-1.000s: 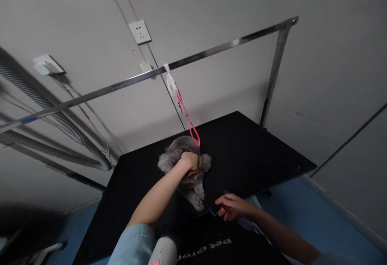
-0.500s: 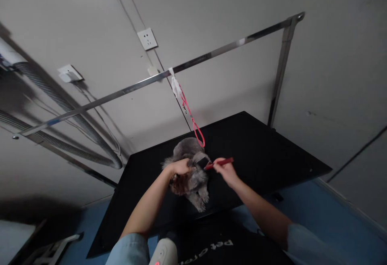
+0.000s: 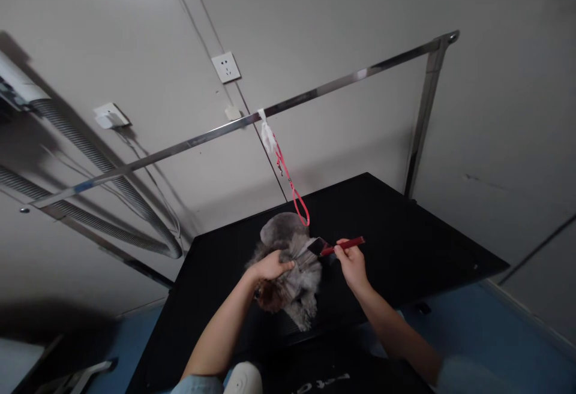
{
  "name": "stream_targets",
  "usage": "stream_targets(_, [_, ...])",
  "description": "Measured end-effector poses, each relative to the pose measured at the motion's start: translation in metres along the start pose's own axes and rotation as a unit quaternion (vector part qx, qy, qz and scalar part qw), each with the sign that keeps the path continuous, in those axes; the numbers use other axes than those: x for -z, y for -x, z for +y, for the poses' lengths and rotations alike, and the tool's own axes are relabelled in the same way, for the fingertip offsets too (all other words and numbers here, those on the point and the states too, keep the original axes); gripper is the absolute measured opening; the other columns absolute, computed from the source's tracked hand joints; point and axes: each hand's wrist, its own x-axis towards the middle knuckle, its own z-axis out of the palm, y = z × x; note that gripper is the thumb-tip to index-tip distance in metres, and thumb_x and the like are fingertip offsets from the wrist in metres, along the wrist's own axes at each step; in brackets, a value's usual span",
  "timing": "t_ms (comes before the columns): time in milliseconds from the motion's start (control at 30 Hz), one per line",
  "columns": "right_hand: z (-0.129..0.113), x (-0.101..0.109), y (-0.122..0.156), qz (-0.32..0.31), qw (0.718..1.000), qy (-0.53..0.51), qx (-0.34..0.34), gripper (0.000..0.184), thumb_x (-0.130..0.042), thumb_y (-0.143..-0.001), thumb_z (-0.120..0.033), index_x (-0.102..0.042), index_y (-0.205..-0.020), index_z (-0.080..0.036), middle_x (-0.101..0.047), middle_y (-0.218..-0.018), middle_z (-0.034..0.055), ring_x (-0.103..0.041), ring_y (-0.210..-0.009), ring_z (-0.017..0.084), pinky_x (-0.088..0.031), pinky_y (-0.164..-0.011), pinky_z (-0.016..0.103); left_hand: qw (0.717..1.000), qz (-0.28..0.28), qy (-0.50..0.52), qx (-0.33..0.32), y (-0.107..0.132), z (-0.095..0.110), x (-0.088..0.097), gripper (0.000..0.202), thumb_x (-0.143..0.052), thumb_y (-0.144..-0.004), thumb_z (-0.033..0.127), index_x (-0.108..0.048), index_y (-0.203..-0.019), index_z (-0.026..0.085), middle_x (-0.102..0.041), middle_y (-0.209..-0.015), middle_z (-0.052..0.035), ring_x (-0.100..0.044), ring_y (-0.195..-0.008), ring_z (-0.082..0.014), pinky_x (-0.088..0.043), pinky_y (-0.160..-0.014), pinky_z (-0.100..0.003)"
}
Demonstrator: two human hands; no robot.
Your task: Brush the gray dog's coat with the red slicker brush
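A small grey dog (image 3: 284,230) with a reddish-brown face lies on a black grooming table (image 3: 387,226), its front paws toward me. My left hand (image 3: 271,265) presses behind its head, fingers closed on the fur there; some fingertips are hidden in the coat. In my right hand (image 3: 352,262) is a slicker brush (image 3: 344,246) with a red handle and a dark rectangular head. The brush head touches the end of the long fur on the dog's side, drawing strands out to the right.
Above the table runs a metal bar (image 3: 324,86) on posts. From it hangs a pink leash loop (image 3: 300,205), close over the dog's back. Grey ribbed hoses (image 3: 139,207) curve at the left. Wall sockets (image 3: 226,67) sit behind.
My right hand has drawn the slicker brush away from the dog to the right, pulling the fur out straight. The left hand stays at the dog's head. The view has shifted slightly.
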Motion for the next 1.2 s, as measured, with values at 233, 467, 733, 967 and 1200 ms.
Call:
stream_targets(233, [-0.012, 0.002, -0.003, 0.022, 0.999, 0.03, 0.002, 0.036, -0.06, -0.074, -0.051, -0.054, -0.09, -0.02, -0.059, -0.069, 0.0023, -0.057, -0.064, 0.018, -0.045, -0.059, 0.03, 1.0, -0.011, 0.017, -0.009, 0.008, -0.01, -0.008, 0.032, -0.062, -0.075, 0.042, -0.068, -0.087, 0.013, -0.07, -0.083, -0.0051, -0.061, -0.075, -0.0169, -0.049, -0.071, -0.026])
stream_targets(467, [-0.016, -0.011, -0.015, -0.076, 0.993, 0.026, -0.088, 0.04, -0.059, -0.07, -0.058, -0.05, -0.074, -0.02, -0.051, -0.056, -0.0023, -0.05, -0.053, 0.015, -0.038, -0.05, 0.025, 0.998, 0.043, 0.041, 0.017, 0.031, -0.029, -0.03, 0.032, -0.068, -0.07, 0.041, -0.068, -0.085, 0.013, -0.071, -0.082, -0.0054, -0.062, -0.075, -0.0182, -0.05, -0.069, -0.025])
stream_targets(733, [0.015, -0.04, 0.011, -0.225, 0.965, 0.023, -0.129, 0.039, -0.065, -0.067, -0.055, -0.052, -0.072, -0.019, -0.048, -0.053, -0.005, -0.044, -0.047, 0.011, -0.033, -0.046, 0.022, 0.949, 0.268, 0.14, 0.094, 0.072, -0.068, -0.099, 0.033, -0.067, -0.07, 0.04, -0.067, -0.084, 0.011, -0.072, -0.085, -0.0101, -0.065, -0.084, -0.0242, -0.051, -0.08, -0.035])
stream_targets(967, [0.022, -0.05, 0.013, -0.343, 0.932, 0.048, -0.108, 0.037, -0.064, -0.069, -0.054, -0.054, -0.074, -0.019, -0.05, -0.057, -0.0039, -0.046, -0.052, 0.012, -0.037, -0.05, 0.024, 0.891, 0.385, 0.191, 0.149, 0.082, -0.08, -0.138, 0.028, -0.065, -0.068, 0.031, -0.066, -0.088, 0.011, -0.072, -0.096, -0.0132, -0.066, -0.094, -0.0267, -0.049, -0.089, -0.038])
stream_targets(1200, [0.021, -0.057, 0.012, -0.321, 0.941, 0.094, -0.05, 0.028, -0.06, -0.075, -0.047, -0.055, -0.075, -0.019, -0.053, -0.061, -0.0021, -0.05, -0.058, 0.014, -0.04, -0.055, 0.025, 0.901, 0.363, 0.202, 0.122, 0.071, -0.086, -0.151, 0.027, -0.06, -0.074, 0.038, -0.065, -0.076, 0.011, -0.072, -0.079, -0.0096, -0.067, -0.081, -0.0241, -0.053, -0.077, -0.034])
